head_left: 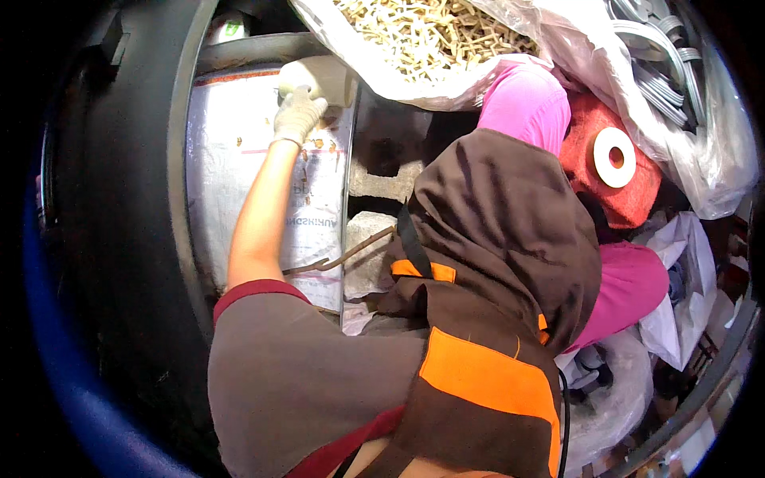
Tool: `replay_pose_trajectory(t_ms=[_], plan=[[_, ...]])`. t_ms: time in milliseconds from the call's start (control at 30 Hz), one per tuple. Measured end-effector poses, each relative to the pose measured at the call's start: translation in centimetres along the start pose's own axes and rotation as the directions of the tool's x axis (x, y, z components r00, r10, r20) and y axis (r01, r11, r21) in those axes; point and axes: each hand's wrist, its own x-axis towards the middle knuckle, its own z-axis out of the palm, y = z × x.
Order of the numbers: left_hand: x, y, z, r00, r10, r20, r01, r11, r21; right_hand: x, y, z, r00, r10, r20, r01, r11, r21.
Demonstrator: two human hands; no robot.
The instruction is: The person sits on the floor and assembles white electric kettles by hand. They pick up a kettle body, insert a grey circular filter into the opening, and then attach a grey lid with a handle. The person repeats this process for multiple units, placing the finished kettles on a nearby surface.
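Note:
My left hand [299, 117], in a pale knitted glove, reaches out ahead on the left. Its fingers are closed at the near end of a wide cream-white roll [325, 80] that lies on its side. The roll rests near the far end of a white printed sheet [227, 171] with brown stains on it. How the fingers sit around the roll's end is partly hidden. My right hand is not in the picture; my brown apron [494, 207] and pink-clad legs fill the right side.
A large white bag [458, 94] of small pale-yellow pieces stands ahead. To the right are a red block [594, 187] bearing a white ring-shaped roll [614, 158], and a clear bag [713, 171] by coiled grey strips [657, 68]. A thin stick [358, 248] crosses concrete blocks [386, 182].

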Motion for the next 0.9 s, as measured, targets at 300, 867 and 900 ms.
replay_pose_trajectory(t_ms=[300,867,900], plan=[[6.9,2.9,6.5,0.951,-0.27,-0.149,0.271,0.962,-0.011,-5.6,-6.3,-11.0,0.825,-0.173,-0.538,0.359,0.896,0.262],[-12.7,13.4,-19.5,0.446,0.416,-0.792,-0.86,0.445,-0.251,-3.2,-29.9,-19.0,0.265,-0.663,-0.7,0.964,0.169,0.205],[-14.6,15.8,-19.9,0.465,0.487,-0.739,-0.859,0.448,-0.245,-3.0,-29.8,-19.3,0.254,-0.599,-0.76,0.967,0.165,0.193]])
